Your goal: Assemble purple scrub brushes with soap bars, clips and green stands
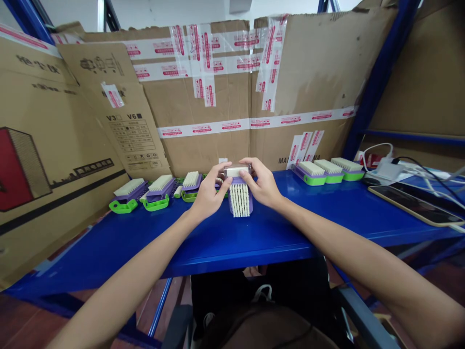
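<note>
Above the middle of the blue table [283, 218], both hands hold a purple brush head [240, 199] with cream bristles facing me. At its far end is a whitish block with a clear rim [237, 171]. My left hand [210, 191] pinches the left side of that end, thumb towards the block. From the right, my right hand [263, 184] grips the same end, thumb near the block's front. Just left of my left hand lies a purple-and-green brush [191, 182]; another green part behind that hand is mostly hidden.
Two more brushes, a left one [129, 189] and its neighbour [160, 186], lie at left. Three brushes [329, 169] stand in a row at right. Beyond are a phone [416, 203], a white charger [390, 167] and loose cables. Cardboard panels [210, 111] wall the back and left.
</note>
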Tool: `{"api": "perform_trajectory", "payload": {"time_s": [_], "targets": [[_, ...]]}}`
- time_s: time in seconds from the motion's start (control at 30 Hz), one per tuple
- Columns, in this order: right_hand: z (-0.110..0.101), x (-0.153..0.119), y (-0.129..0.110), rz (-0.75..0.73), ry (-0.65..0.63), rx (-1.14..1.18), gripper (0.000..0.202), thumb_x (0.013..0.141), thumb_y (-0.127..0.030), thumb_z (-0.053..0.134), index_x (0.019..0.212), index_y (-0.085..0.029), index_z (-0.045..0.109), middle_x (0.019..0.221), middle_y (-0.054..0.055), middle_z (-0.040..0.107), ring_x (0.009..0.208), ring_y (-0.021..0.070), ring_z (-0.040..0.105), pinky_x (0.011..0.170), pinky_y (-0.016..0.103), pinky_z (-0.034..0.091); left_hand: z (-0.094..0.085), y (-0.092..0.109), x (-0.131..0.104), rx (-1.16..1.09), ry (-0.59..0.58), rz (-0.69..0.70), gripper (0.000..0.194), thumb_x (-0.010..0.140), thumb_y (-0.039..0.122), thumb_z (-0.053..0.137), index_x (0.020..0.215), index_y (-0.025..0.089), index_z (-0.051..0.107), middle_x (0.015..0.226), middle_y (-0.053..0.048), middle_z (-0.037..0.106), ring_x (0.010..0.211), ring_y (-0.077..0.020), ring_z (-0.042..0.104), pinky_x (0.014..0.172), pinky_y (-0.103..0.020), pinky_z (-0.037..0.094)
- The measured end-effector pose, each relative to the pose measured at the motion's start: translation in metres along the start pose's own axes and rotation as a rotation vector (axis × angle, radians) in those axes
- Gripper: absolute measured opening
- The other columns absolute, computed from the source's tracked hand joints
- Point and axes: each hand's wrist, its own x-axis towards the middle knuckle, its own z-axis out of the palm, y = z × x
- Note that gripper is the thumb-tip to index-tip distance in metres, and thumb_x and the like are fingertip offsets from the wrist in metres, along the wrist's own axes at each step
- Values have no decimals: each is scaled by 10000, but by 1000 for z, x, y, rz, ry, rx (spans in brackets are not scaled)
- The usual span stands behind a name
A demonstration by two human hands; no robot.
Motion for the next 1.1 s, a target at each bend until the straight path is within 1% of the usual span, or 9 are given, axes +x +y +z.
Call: {"api": "perform_trajectory", "payload": {"time_s": [0.13, 0.23, 0.37, 0.5, 0.67, 0.73, 0.87, 1.1], "targets": [[0, -1, 0, 0, -2, 1, 306, 1109, -478, 539, 1323, -269, 607, 1265, 89, 728, 1046, 247, 712, 945, 440, 601, 0, -1, -1, -11, -4, -17, 398, 1102, 453, 569, 1456, 271, 552, 1418, -101, 665, 1123, -229, 693, 911, -364, 603], [0, -1, -1, -15, 1, 1, 303, 1111, -464, 536, 1324, -261, 609, 1264, 95, 723, 1056, 252, 711, 964, 445, 593, 0, -2, -2, -7, -12, -22, 414, 1109, 474, 548, 1472, 274, 544, 1463, -106, 647, 1151, -235, 690, 942, -372, 599], [-1, 0, -2, -31, -7, -10, 300, 1119, -460, 515, 1334, -270, 601, 1267, 93, 716, 1075, 258, 704, 996, 461, 583, 0, -4, -2, 8, -23, -12, 403, 1135, 462, 489, 1495, 285, 526, 1515, -103, 620, 1221, -235, 674, 1015, -385, 579], [0, -1, -1, -30, -7, 6, 310, 1123, -466, 505, 1340, -261, 590, 1279, 99, 708, 1110, 257, 693, 1021, 459, 570, -1, -7, -2, 19, -21, 9, 412, 1140, 473, 469, 1504, 286, 522, 1517, -110, 627, 1217, -241, 681, 1015, -400, 581], [2, -3, 2, -23, -29, 23, 317, 1137, -458, 472, 1376, -266, 554, 1323, 107, 678, 1174, 268, 679, 1053, 474, 557, -3, -8, -3, 58, -91, 5, 481, 1142, 478, 459, 1595, 319, 437, 1619, -108, 557, 1363, -282, 626, 1064, -443, 563], [3, -4, 3, -19, -38, 30, 322, 1140, -461, 466, 1393, -275, 534, 1315, 107, 667, 1182, 272, 673, 1048, 479, 561, -3, -7, -3, 59, -96, 11, 466, 1146, 471, 446, 1587, 324, 439, 1614, -103, 562, 1395, -285, 609, 1080, -447, 556], [4, -5, 3, -21, -49, 38, 321, 1144, -469, 453, 1400, -287, 520, 1312, 106, 657, 1196, 279, 663, 1054, 495, 559, -2, -8, -4, 56, -78, 21, 427, 1148, 463, 443, 1547, 314, 474, 1555, -105, 607, 1337, -269, 644, 1062, -437, 564], [4, -4, 0, -12, -49, 42, 304, 1142, -463, 459, 1378, -284, 529, 1300, 106, 659, 1197, 277, 658, 1056, 486, 555, -2, -9, -5, 51, -65, 18, 416, 1145, 448, 459, 1534, 302, 488, 1527, -106, 622, 1305, -267, 655, 1075, -452, 557]]}}
